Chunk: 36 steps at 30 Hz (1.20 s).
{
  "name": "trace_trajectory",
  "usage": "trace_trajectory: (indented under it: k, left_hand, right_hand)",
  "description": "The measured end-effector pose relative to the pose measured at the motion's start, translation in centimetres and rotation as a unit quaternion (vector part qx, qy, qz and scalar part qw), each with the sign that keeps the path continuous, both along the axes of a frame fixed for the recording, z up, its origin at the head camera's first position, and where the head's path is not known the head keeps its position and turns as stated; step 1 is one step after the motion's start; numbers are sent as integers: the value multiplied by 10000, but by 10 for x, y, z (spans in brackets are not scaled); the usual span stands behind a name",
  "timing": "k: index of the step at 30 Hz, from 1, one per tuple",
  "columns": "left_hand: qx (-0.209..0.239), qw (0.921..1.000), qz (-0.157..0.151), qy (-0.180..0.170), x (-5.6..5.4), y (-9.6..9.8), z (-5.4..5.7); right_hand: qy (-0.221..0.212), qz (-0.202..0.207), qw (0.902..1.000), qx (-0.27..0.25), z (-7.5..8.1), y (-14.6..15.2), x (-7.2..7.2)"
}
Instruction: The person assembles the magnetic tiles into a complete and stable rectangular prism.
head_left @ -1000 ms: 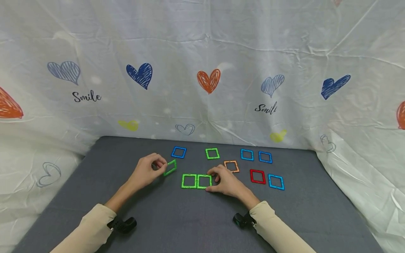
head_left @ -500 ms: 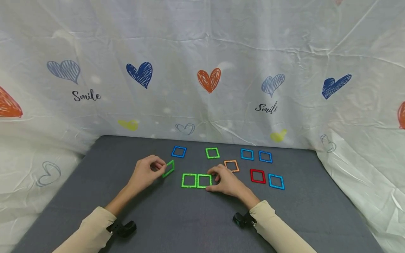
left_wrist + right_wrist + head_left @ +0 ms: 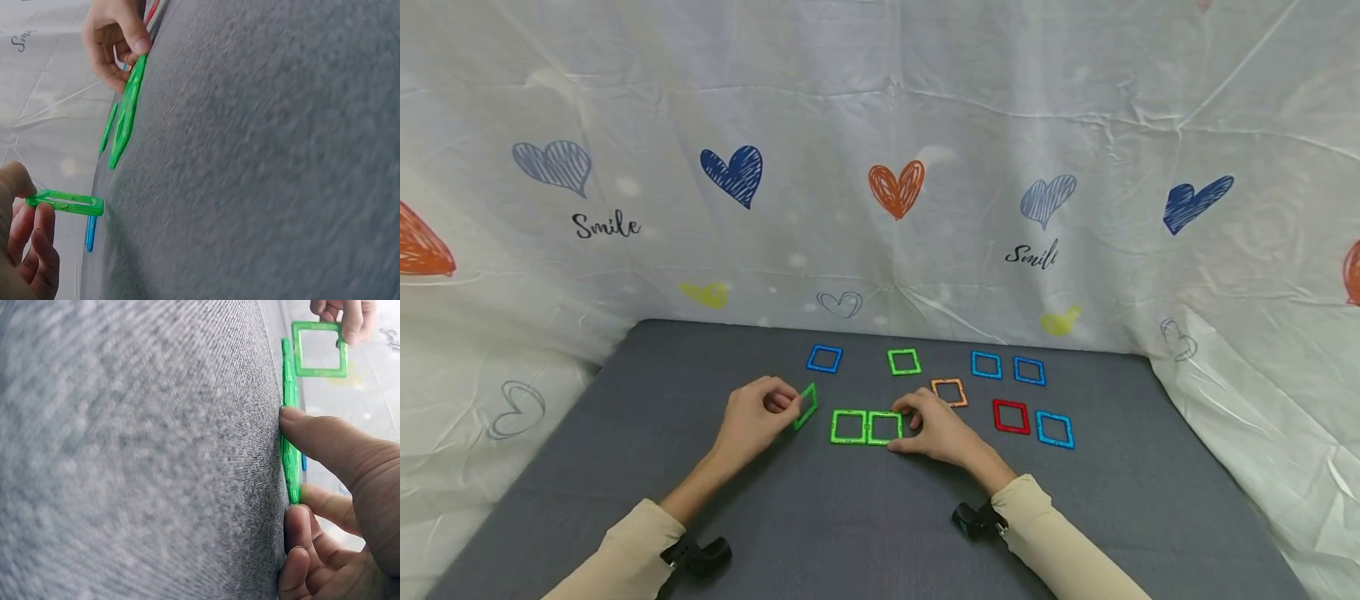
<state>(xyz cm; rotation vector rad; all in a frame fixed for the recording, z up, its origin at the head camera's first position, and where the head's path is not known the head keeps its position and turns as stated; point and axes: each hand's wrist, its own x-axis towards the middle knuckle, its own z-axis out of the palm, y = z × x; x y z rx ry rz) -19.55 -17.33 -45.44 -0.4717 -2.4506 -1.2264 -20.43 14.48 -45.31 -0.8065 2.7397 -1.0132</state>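
Note:
Between thumb and fingertips, my left hand (image 3: 756, 421) pinches a green square magnetic tile (image 3: 806, 418) by one edge. In the right wrist view this green tile (image 3: 322, 373) looks like a hollow frame held up off the table. Two more green tiles lie flat, edge to edge, in the middle: a left one (image 3: 834, 427) and a right one (image 3: 880, 442). My right hand (image 3: 936, 429) holds the right tile at its outer side, thumb on the near corner and index finger on the far one. A gap separates the raised tile from the flat pair.
Behind lie a blue tile (image 3: 825, 369), a green tile (image 3: 904, 373) and an orange tile (image 3: 958, 405). Further right are a red tile (image 3: 1011, 432) and several blue tiles (image 3: 1056, 446). A printed curtain (image 3: 820, 233) hangs behind the grey table (image 3: 850, 525).
My left hand has shifted slightly nearer to me, and its green tile has turned to a narrower view. My right hand and the flat tiles have stayed put.

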Motion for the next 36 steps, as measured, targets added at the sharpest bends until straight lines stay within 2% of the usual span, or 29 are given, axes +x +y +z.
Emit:
trace_trajectory:
  k: [10, 15, 25, 36]
  left_hand:
    - [64, 9999, 126, -83, 6, 10, -1]
    - [174, 9998, 89, -99, 9, 15, -2]
    - [275, 9993, 98, 220, 9, 20, -4]
    - [340, 9989, 163, 271, 10, 28, -7]
  right_hand:
    - [53, -5, 10000, 37, 1, 0, 1]
    - [29, -28, 10000, 32, 1, 0, 0]
    - [-34, -32, 10000, 22, 1, 0, 1]
    - [-13, -15, 10000, 59, 0, 1, 0]
